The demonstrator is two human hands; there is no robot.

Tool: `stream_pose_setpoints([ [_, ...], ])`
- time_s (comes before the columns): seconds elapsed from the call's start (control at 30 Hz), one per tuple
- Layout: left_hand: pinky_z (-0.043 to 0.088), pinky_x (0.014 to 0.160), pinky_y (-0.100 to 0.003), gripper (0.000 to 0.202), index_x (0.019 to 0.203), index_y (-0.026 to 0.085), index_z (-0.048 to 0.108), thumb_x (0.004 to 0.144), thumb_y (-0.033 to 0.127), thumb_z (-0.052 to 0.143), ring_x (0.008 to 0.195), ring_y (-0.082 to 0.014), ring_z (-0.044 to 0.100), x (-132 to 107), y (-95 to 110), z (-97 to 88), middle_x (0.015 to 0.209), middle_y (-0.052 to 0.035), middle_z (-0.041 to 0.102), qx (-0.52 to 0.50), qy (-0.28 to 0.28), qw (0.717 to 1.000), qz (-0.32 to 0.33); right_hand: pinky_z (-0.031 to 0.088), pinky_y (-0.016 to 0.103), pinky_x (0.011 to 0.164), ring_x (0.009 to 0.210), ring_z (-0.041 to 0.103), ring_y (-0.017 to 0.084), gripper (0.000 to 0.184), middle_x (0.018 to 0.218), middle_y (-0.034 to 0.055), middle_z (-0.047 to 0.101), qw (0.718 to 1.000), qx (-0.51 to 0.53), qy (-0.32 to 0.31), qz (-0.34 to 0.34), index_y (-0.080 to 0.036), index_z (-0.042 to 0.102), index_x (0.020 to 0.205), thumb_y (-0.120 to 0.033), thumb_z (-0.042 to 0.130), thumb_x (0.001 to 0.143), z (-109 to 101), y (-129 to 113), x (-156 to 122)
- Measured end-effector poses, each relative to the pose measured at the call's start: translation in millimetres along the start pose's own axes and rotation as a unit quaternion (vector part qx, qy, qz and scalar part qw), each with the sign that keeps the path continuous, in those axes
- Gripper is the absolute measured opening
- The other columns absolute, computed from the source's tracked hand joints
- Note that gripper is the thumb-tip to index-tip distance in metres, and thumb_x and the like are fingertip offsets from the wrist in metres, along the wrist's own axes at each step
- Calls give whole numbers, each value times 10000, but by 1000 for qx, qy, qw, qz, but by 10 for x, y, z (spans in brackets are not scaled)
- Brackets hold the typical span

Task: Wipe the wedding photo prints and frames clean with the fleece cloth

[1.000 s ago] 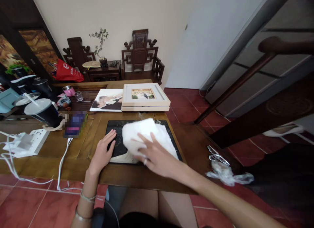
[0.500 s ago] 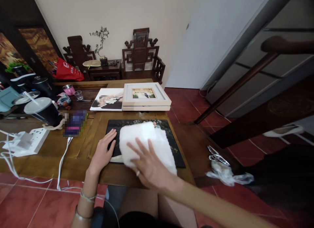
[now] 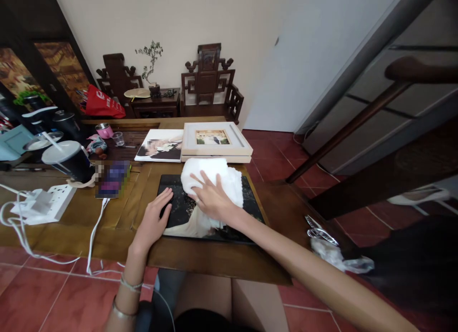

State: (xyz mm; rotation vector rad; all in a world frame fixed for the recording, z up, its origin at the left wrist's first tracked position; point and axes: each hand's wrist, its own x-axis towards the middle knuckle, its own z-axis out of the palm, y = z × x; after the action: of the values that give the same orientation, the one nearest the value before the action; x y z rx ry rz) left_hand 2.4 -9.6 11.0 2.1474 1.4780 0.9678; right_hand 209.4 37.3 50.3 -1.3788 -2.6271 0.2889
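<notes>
A dark photo print lies flat on the wooden table in front of me. My right hand presses a folded white cloth onto the far half of the print, fingers spread over the cloth. My left hand lies flat on the print's left edge with fingers stretched out, holding nothing.
Beyond the print sit a pale framed photo and an unframed print. A white power strip with cables, a phone and a lidded cup are to the left. Scissors and crumpled plastic lie at the right.
My right hand has pushed the white cloth away from me, from the near part of the print up to its far edge. The left hand has stayed in place.
</notes>
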Motion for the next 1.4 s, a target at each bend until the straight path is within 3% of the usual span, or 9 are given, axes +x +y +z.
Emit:
stream_pose_setpoints([
  [0.17, 342, 1118, -451, 381, 1277, 191, 569, 936, 275, 420, 1329, -216, 431, 10, -8, 0, 1371, -79, 541, -4, 3, 1000, 3, 134, 746, 1028, 1408, 95, 415, 358, 1536, 101, 254, 1000, -30, 2, -8, -174, 591, 1234, -248, 382, 953, 76, -138, 137],
  [0.4, 336, 1122, -455, 395, 1297, 176, 550, 945, 271, 396, 1344, -214, 411, 9, 21, -15, 1394, -90, 514, 11, -15, 1000, -12, 87, 723, 1057, 1407, 116, 398, 299, 1503, 103, 340, 990, 72, -75, -97, -203, 650, 1129, -234, 513, 865, -45, -538, -848],
  [0.53, 328, 1128, -447, 392, 1289, 159, 553, 945, 264, 398, 1345, -211, 411, 4, 21, -7, 1393, -98, 515, 13, -12, 1000, -9, 125, 626, 1120, 1396, 247, 300, 259, 1404, 73, 494, 974, 149, -131, -109, -226, 674, 1042, -232, 457, 901, -306, -441, -1195],
  [0.67, 336, 1121, -455, 383, 1284, 173, 557, 946, 260, 399, 1339, -217, 418, -2, 15, -1, 1388, -93, 522, 12, -7, 1000, -9, 222, 530, 1138, 1369, 319, 276, 282, 1299, 80, 589, 981, 157, -108, -44, -210, 666, 1012, -276, 401, 943, -380, -50, -1113],
  [0.8, 333, 1123, -446, 384, 1284, 165, 557, 949, 267, 402, 1341, -214, 416, 0, -2, 4, 1388, -96, 521, 12, -6, 1000, -7, 183, 569, 1132, 1403, 237, 281, 305, 1235, 121, 614, 995, 95, -33, -1, -163, 629, 1025, -201, 337, 944, -205, 241, -802],
  [0.97, 320, 1129, -436, 392, 1290, 172, 555, 951, 307, 411, 1337, -213, 421, 0, 15, -20, 1386, -88, 526, -8, -4, 1000, -8, 168, 709, 1042, 1399, 195, 377, 308, 1402, 152, 476, 999, 17, 32, 37, -137, 619, 1124, -158, 407, 902, 22, -50, -356],
  [1.17, 255, 1159, -397, 453, 1371, 176, 468, 990, 334, 281, 1383, -191, 344, -42, 65, -101, 1447, -67, 457, -76, 80, 994, -6, 68, 707, 1068, 1409, 139, 384, 285, 1503, 83, 347, 988, 29, 10, -151, -207, 680, 1078, -288, 467, 908, 181, -538, -266],
  [1.3, 227, 1169, -400, 477, 1400, 175, 426, 992, 350, 251, 1407, -193, 292, -54, 70, -94, 1471, -66, 422, -54, 67, 996, 11, 54, 609, 1125, 1423, 159, 293, 260, 1456, 69, 429, 966, 80, -16, -245, -205, 677, 1052, -253, 478, 891, 99, -453, -558],
  [1.4, 222, 1170, -409, 476, 1411, 168, 406, 988, 349, 282, 1417, -194, 269, -50, 81, -72, 1487, -72, 396, -32, 22, 999, 9, 87, 513, 1157, 1395, 270, 208, 246, 1309, 65, 587, 958, 135, -31, -250, -204, 672, 1012, -213, 452, 902, -65, -283, -810],
])
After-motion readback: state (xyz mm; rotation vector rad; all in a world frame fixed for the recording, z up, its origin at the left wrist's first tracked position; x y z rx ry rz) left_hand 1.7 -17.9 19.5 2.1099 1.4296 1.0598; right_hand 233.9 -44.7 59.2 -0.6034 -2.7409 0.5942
